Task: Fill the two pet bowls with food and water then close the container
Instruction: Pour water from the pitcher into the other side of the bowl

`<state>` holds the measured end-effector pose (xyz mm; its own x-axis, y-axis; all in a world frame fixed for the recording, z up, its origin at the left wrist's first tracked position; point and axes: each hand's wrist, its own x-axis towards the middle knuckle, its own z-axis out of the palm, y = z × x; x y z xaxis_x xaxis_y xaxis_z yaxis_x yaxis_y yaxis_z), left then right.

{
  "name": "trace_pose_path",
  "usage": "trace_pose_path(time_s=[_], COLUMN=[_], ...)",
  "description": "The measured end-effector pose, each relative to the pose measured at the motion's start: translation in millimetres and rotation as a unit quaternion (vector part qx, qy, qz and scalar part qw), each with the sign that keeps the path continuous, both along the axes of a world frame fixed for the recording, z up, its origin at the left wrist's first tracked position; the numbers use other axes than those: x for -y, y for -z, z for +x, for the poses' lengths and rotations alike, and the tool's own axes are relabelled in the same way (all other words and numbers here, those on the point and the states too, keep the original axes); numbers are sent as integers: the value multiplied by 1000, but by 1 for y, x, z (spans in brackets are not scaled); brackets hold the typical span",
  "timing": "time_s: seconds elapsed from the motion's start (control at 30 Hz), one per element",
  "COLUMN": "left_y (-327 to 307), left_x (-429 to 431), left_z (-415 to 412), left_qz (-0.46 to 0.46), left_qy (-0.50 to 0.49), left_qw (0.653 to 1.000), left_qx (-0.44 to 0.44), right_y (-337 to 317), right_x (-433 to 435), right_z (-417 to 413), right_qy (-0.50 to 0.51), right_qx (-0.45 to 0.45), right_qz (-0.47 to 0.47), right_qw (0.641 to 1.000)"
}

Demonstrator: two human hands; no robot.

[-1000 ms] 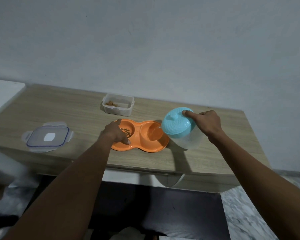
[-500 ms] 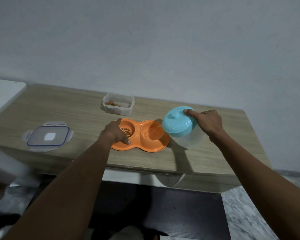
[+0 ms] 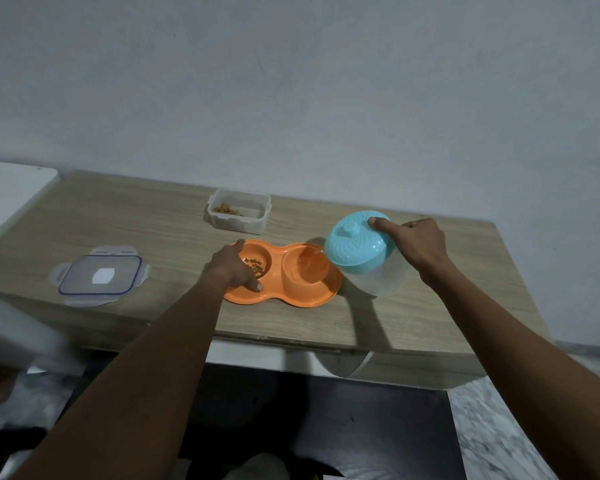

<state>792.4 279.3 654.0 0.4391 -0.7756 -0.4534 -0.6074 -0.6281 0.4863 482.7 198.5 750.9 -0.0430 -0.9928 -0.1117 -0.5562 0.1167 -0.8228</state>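
You face a big plain grey wall (image 3: 291, 98). A long wooden surface (image 3: 118, 220) is pushed up against it. It is dark under the front edge of the surface. A grey stone floor (image 3: 534, 427) shows at the bottom right. A white board (image 3: 7, 188) sits at the far left, beside the surface.

Your right hand (image 3: 420, 247) holds a clear water jug (image 3: 378, 282) with a blue lid (image 3: 357, 244). The jug is tipped to the left. The grip holds the jug from the right side, and your pointing finger presses on the lid. Your other fingers are hidden.

An orange double bowl (image 3: 302, 296) lies flat near the front middle of the surface. A thin stream of water (image 3: 314, 253) runs from the jug into its right cup. Your left hand (image 3: 232, 268) rests on the left end of the bowl. Its grip is spread, with the thumb at the back rim and a fingertip on the front rim.

A flat clear container lid (image 3: 99, 275) lies well apart on the left. The small clear container (image 3: 238, 216) stands open behind the bowl, with a few bits inside. Brown food bits (image 3: 256, 267) lie in the left cup, just beside your fingers.
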Motion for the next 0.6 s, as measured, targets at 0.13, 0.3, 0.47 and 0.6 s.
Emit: trace_pose_path(time_s=[0.13,0.3,0.47,0.6], left_y=[-1,-5,-3,-5], left_x=[0,-1,-1,-2], left_z=[0,-2,0,-3], left_qz=[-2,0,-5,-12], left_qy=[-3,-2,-2,-9], left_qw=[1000,1000,1000,1000], left_qx=[-4,-5,-11,-12], right_y=[-1,-2,2,4], right_x=[1,6,13,22], right_z=[2,1,-2,-4], right_qy=[-5,-5,-6,16], right_qx=[4,22,46,103], right_qz=[-4,-4,-6,0], right_qw=[1000,1000,999,995])
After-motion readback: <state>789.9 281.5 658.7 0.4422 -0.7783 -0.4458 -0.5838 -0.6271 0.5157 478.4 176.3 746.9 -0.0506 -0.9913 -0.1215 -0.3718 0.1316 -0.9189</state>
